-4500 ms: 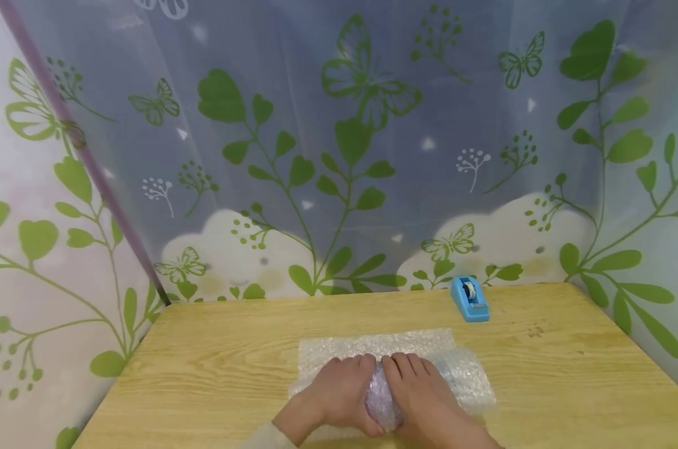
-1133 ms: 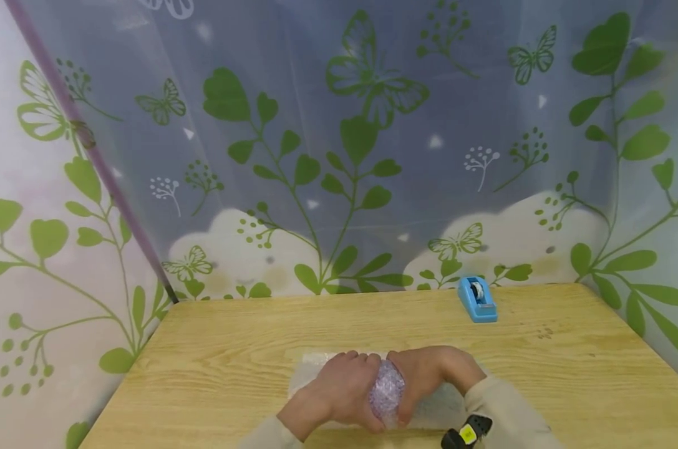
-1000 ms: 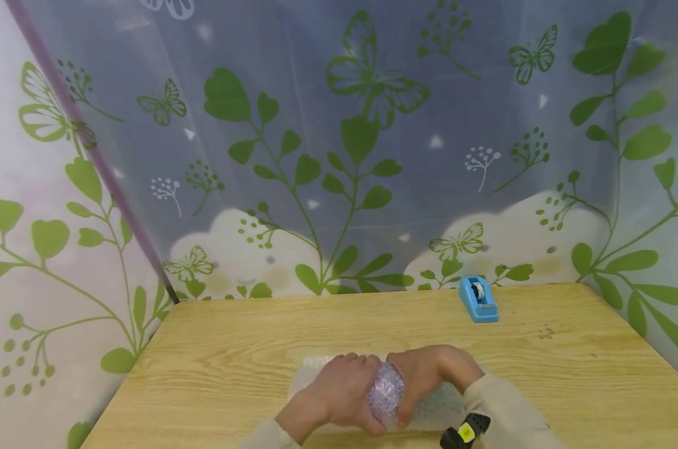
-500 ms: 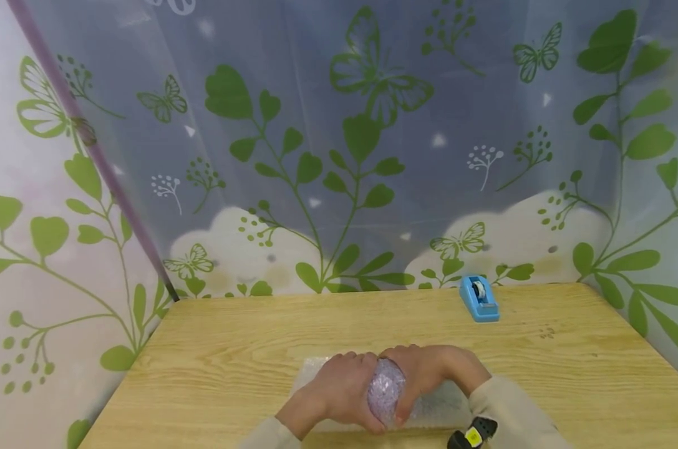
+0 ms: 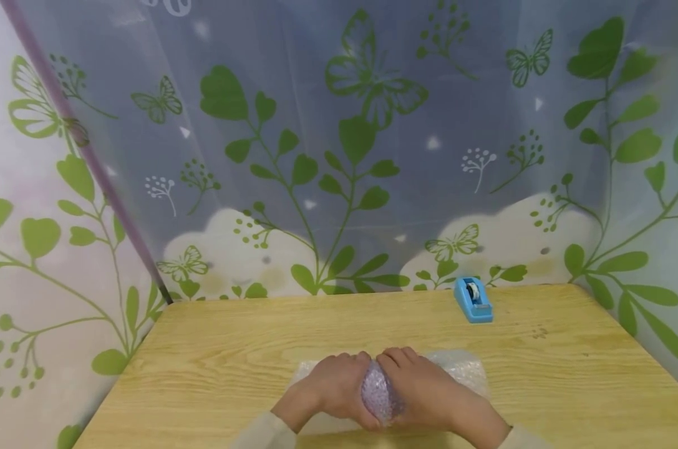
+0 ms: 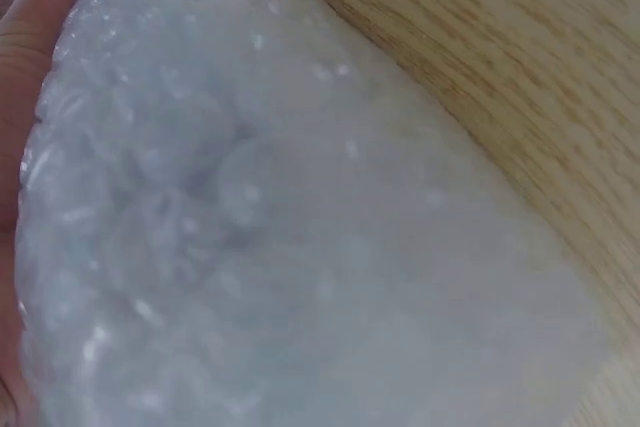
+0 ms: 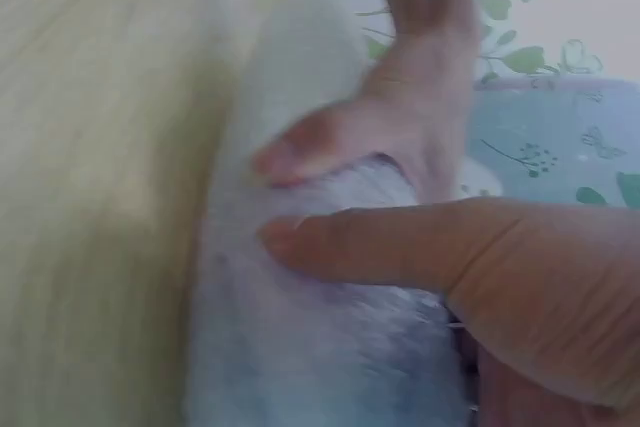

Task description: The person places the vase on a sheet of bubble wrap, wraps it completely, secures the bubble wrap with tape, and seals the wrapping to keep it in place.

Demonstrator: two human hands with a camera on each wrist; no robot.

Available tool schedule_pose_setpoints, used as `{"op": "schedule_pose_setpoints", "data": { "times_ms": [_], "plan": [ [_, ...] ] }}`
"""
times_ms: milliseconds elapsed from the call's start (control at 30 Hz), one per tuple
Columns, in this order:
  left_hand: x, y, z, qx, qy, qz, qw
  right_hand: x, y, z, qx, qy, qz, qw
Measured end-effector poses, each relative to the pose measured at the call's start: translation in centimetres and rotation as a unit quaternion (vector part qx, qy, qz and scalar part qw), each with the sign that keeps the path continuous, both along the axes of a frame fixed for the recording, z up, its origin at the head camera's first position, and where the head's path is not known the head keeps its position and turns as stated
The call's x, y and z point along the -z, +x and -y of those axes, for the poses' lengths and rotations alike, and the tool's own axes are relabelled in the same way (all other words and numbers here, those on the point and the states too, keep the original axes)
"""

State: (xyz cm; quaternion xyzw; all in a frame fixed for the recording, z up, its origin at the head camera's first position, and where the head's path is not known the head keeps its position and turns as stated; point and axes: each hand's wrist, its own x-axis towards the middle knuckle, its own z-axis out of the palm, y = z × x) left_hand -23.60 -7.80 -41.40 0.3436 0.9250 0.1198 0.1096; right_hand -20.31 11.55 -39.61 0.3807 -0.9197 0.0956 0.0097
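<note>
A roll of clear bubble wrap lies across the front of the table, with something purple showing through its layers. My left hand grips it from the left, the thumb on the near side and the fingers over the far side. Close beside it, my right hand holds the roll from the right in the same way. In the right wrist view both thumbs press on the wrap, tips close together. The left end of the bubble wrap fills most of the left wrist view. What lies inside is mostly hidden.
A blue tape dispenser stands near the back edge of the wooden table, right of centre. Behind and at both sides hangs a curtain printed with leaves and butterflies.
Since 4.5 seconds ago, less flat bubble wrap shows behind my hands. In the last half second my right hand has turned over the roll, its forearm lower; the left stays on the roll.
</note>
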Motion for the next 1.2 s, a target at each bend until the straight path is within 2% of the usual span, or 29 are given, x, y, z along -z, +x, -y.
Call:
{"op": "schedule_pose_setpoints", "data": {
  "times_ms": [200,300,400,567,733,867,1033,1200],
  "plan": [
    [0.1,-0.3,-0.1,-0.007,0.01,0.037,0.9993,1.8,0.6,1.1,0.047,0.028,-0.034,0.9979],
    [0.0,-0.6,-0.1,-0.006,0.015,0.054,0.9984,2.2,0.6,1.4,0.056,0.04,-0.071,0.9951],
    [-0.1,-1.0,0.1,0.004,0.021,0.071,0.9972,2.4,0.4,1.5,0.058,0.038,-0.099,0.9926],
    [-0.3,-1.6,0.4,0.021,0.039,0.107,0.9933,2.5,0.0,1.7,0.054,0.037,-0.105,0.9923],
    [-0.5,-2.1,0.8,0.026,0.063,0.151,0.9862,2.4,-0.6,1.6,0.039,0.038,-0.11,0.9924],
    [-0.5,-2.2,0.9,0.04,0.103,0.198,0.9739,2.2,-1.0,1.5,0.029,0.048,-0.098,0.9936],
    [-0.1,-2.5,0.9,0.094,0.158,0.264,0.9466,1.8,-0.9,1.5,0.023,0.061,-0.057,0.9962],
    [0.3,-2.8,0.7,0.135,0.19,0.303,0.9239,1.3,-0.7,1.5,0.024,0.072,-0.025,0.9968]
  ]
}}
